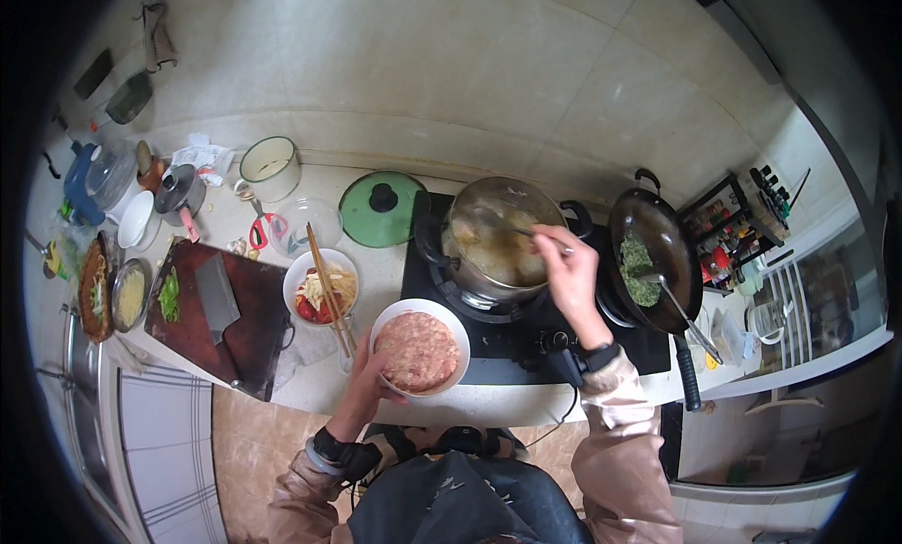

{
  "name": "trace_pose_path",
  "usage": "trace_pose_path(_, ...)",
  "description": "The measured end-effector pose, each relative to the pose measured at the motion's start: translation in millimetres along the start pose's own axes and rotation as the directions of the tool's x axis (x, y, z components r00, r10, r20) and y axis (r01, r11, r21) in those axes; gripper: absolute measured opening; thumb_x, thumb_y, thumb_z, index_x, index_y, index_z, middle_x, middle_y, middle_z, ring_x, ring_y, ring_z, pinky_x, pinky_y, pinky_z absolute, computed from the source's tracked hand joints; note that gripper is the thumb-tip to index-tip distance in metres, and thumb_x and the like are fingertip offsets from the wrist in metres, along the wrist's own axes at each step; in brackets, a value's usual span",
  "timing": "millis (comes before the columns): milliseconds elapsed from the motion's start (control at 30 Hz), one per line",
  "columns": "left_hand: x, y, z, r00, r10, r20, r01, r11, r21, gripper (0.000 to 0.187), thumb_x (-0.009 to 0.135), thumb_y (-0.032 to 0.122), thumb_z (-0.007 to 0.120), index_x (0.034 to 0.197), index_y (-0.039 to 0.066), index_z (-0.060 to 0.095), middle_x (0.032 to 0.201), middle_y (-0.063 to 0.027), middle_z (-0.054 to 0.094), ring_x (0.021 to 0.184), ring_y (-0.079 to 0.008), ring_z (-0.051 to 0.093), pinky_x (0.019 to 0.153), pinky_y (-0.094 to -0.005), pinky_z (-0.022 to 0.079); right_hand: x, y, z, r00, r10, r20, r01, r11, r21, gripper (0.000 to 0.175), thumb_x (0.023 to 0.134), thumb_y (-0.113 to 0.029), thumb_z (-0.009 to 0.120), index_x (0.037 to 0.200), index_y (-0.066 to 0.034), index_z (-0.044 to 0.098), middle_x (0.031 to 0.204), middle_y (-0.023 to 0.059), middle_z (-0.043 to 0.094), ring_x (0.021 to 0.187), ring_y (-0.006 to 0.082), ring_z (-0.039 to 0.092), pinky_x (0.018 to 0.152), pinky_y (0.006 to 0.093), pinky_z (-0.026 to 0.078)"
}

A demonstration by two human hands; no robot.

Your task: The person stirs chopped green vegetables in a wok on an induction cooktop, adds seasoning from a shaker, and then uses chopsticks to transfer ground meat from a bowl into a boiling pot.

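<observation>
My left hand [366,375] grips the left side of a white bowl [461,347], which is filled with pink minced meat [417,351]. The bowl is held in front of the black gas hob [493,364]. Above a large steel pot [497,285] my right hand [567,266] holds the handle of a metal spoon [520,231]. The spoon's head is in the pot's cloudy broth [504,262], where pale lumps float. A white bowl [289,290] of sliced and red ingredients stands left of the meat, with wooden chopsticks [325,283] lying across it.
A wok [680,262] with chopped greens [638,262] and a metal ladle [683,315] stands right of the pot. To the left are a green glass lid [363,216], red-handled scissors [259,232], and a cutting board [261,318] carrying a cleaver [217,297]. A spice rack [733,223] stands far right.
</observation>
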State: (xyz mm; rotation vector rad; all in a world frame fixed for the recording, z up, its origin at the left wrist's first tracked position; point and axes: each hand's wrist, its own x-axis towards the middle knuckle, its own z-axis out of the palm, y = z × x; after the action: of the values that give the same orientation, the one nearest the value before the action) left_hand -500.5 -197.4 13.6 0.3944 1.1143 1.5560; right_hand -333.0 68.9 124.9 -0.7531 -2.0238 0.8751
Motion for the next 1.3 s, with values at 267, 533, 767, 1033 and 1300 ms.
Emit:
trace_pose_path(267,0.7,4.2,12.8,0.998,-0.028,-0.048,0.029,0.999,0.016,0.063,0.093,0.028,0.047,0.147,0.012,0.021,0.140,-0.0113,0.040,0.104,-0.0221,0.060,0.046,-0.0240,0.054,-81.6,-66.2,-54.7,0.929,-0.013,0.369,-0.094,0.958,0.271,0.020,0.090,-0.014,0.060,0.095,0.0040,0.068,0.084,0.0139,0.069,0.072,0.0182,0.066,0.064,0.0265,0.052)
trace_pose_path(533,-5.4,15.5,33.6,0.997,-0.004,0.074,-0.003,0.994,0.105,0.064,0.093,0.030,0.048,0.148,0.012,0.021,0.140,-0.0120,0.039,0.110,-0.0222,0.057,0.046,-0.0228,0.054,-107.0,-84.0,-29.5,0.794,-0.260,0.550,0.170,0.963,0.210,0.013,0.080,-0.004,0.069,0.091,0.0019,0.067,0.082,0.0130,0.065,0.071,0.0267,0.062,0.065,0.0344,0.050)
trace_pose_path(767,-6.4,9.7,32.5,0.992,-0.047,0.114,0.037,0.995,0.090,0.065,0.093,0.031,0.048,0.149,0.012,0.019,0.142,-0.0128,0.036,0.110,-0.0232,0.057,0.046,-0.0236,0.055,-100.7,-91.4,-44.5,0.697,-0.321,0.641,0.204,0.946,0.252,0.019,0.074,-0.002,0.071,0.092,0.0026,0.066,0.083,0.0114,0.064,0.074,0.0269,0.061,0.064,0.0366,0.049)
trace_pose_path(1033,-8.3,7.9,31.3,0.996,-0.049,0.079,0.043,0.996,0.084,0.065,0.093,0.029,0.047,0.148,0.011,0.019,0.142,-0.0129,0.037,0.111,-0.0239,0.056,0.045,-0.0232,0.054,-108.0,-90.8,-47.5,0.673,-0.320,0.667,0.186,0.946,0.266,0.018,0.077,-0.005,0.070,0.093,0.0027,0.066,0.085,0.0133,0.064,0.074,0.0287,0.062,0.066,0.0359,0.050)
trace_pose_path(1300,-11.2,10.0,30.7,0.997,-0.020,0.070,0.012,0.994,0.108,0.065,0.093,0.030,0.049,0.148,0.011,0.019,0.142,-0.0123,0.037,0.108,-0.0215,0.057,0.046,-0.0226,0.054,-124.9,-80.4,-45.6,0.828,-0.166,0.535,0.081,0.981,0.178,0.011,0.081,-0.008,0.068,0.084,0.0025,0.068,0.080,0.0118,0.067,0.070,0.0240,0.064,0.064,0.0326,0.052)
